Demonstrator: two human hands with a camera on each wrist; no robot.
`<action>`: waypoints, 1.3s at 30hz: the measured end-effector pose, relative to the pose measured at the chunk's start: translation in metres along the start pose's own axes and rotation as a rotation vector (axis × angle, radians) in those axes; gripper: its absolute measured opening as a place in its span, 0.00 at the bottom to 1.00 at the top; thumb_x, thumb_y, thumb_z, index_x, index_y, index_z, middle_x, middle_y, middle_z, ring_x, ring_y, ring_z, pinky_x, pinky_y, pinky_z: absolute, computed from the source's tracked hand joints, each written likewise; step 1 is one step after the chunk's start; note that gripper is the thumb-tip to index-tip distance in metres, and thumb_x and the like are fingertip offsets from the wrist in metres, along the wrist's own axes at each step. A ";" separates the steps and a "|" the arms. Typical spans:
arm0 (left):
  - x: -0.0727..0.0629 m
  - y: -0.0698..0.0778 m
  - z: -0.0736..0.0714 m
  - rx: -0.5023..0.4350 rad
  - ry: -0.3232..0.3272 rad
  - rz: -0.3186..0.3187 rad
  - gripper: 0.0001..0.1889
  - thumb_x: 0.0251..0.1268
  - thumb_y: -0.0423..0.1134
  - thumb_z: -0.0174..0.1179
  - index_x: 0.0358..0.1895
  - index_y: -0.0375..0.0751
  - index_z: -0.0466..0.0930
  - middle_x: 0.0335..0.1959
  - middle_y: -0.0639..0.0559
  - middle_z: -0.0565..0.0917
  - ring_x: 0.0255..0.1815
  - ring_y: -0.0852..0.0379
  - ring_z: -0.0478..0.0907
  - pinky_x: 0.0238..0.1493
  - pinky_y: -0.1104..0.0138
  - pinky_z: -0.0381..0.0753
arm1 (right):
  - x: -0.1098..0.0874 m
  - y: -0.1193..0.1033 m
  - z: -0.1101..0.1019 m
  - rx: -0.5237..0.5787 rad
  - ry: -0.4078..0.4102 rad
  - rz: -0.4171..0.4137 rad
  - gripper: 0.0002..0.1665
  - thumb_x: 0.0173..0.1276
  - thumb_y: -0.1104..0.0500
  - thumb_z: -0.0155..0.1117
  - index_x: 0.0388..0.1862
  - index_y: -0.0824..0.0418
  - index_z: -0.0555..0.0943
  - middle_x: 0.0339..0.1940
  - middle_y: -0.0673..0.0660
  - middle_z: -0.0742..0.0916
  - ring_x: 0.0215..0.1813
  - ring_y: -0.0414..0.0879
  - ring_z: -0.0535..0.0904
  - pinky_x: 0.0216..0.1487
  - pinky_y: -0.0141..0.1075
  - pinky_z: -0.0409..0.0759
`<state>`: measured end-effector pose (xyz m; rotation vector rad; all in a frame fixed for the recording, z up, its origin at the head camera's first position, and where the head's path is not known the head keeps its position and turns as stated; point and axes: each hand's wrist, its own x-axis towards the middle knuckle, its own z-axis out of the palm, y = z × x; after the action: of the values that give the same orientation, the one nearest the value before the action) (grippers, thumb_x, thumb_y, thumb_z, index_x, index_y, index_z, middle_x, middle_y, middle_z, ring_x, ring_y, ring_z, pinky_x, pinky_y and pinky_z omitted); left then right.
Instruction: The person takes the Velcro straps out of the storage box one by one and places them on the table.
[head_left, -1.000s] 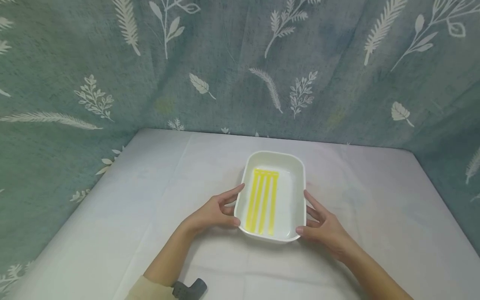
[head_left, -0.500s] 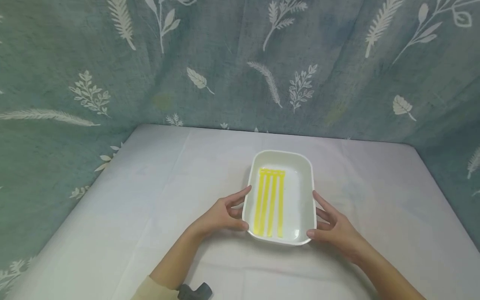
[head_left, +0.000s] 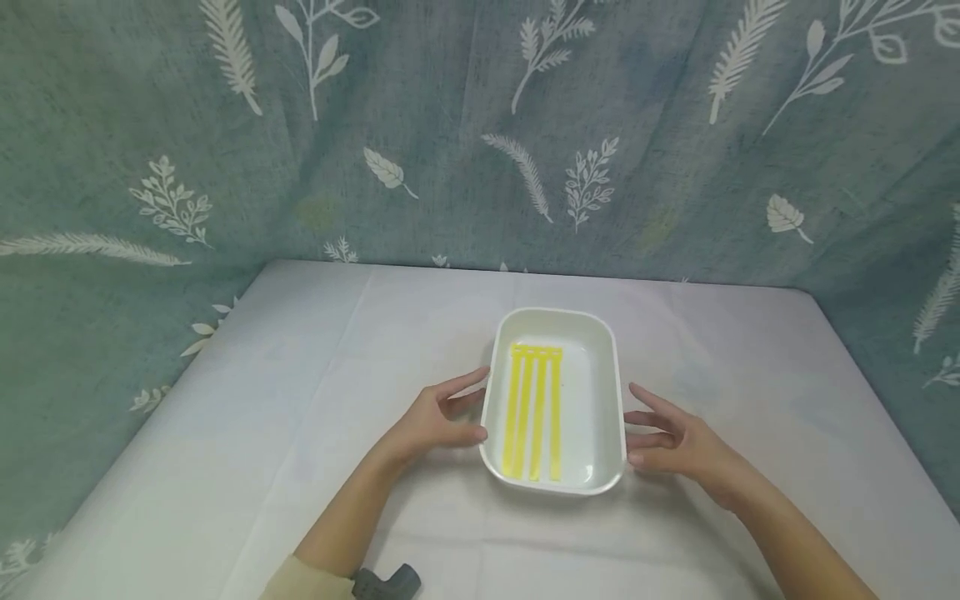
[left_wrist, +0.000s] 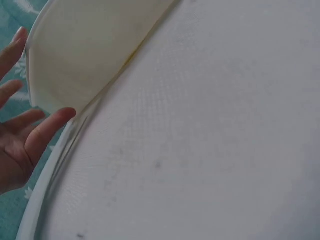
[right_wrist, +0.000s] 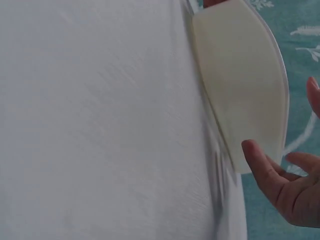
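A white rectangular tray with rounded corners sits on the cloth-covered table in the head view. On its floor, toward the left, lie several yellow strips joined by a bar at the far end. My left hand is at the tray's left side, its spread fingers and thumb against or very near the wall. To the right of the tray, my right hand has loose, parted fingers and stands slightly off the wall. Both wrist views show the tray's pale outer side beside parted fingers; its inside is hidden there.
A white cloth with creases covers the table. Behind it hangs a blue-green curtain with white leaf prints. A dark wrist device is on my left forearm, by a beige sleeve.
Both hands held the tray as it shifted slightly right in the view. Since then my right hand has let go and moved a little right; my left fingers have loosened.
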<state>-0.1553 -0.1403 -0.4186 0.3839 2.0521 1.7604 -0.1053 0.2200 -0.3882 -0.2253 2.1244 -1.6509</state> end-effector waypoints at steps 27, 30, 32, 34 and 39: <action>0.013 -0.027 -0.005 -0.147 -0.187 0.146 0.47 0.50 0.40 0.72 0.73 0.42 0.56 0.75 0.49 0.55 0.73 0.43 0.56 0.58 0.60 0.76 | 0.047 -0.093 -0.013 -0.241 -0.085 -0.047 0.42 0.57 0.56 0.72 0.69 0.59 0.65 0.57 0.63 0.78 0.54 0.52 0.78 0.54 0.43 0.80; 0.014 -0.028 -0.006 -0.166 -0.195 0.149 0.48 0.49 0.41 0.73 0.73 0.42 0.55 0.75 0.47 0.55 0.72 0.42 0.56 0.56 0.59 0.77 | 0.065 -0.096 -0.010 -0.191 -0.112 -0.013 0.43 0.57 0.56 0.72 0.70 0.59 0.65 0.57 0.63 0.77 0.51 0.50 0.79 0.57 0.44 0.77; 0.015 -0.028 -0.005 -0.172 -0.193 0.145 0.48 0.48 0.41 0.73 0.73 0.43 0.56 0.75 0.47 0.56 0.72 0.43 0.57 0.56 0.59 0.77 | 0.076 -0.097 -0.009 -0.169 -0.138 0.009 0.43 0.57 0.57 0.72 0.70 0.59 0.64 0.55 0.62 0.77 0.49 0.49 0.79 0.59 0.44 0.76; 0.016 -0.028 -0.005 -0.173 -0.190 0.142 0.47 0.48 0.41 0.73 0.73 0.44 0.56 0.75 0.47 0.57 0.72 0.43 0.57 0.56 0.59 0.77 | 0.086 -0.098 -0.009 -0.155 -0.167 0.020 0.43 0.57 0.58 0.72 0.70 0.59 0.64 0.51 0.61 0.78 0.48 0.49 0.79 0.60 0.44 0.75; 0.014 -0.027 -0.003 -0.179 -0.185 0.134 0.48 0.47 0.41 0.74 0.73 0.43 0.56 0.74 0.44 0.58 0.71 0.41 0.59 0.55 0.57 0.78 | 0.110 -0.096 -0.004 -0.103 -0.214 0.048 0.38 0.59 0.61 0.69 0.68 0.61 0.66 0.37 0.54 0.79 0.44 0.48 0.77 0.59 0.44 0.74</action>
<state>-0.1673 -0.1409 -0.4471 0.6165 1.7614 1.8911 -0.2183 0.1548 -0.3221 -0.3626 2.0372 -1.4236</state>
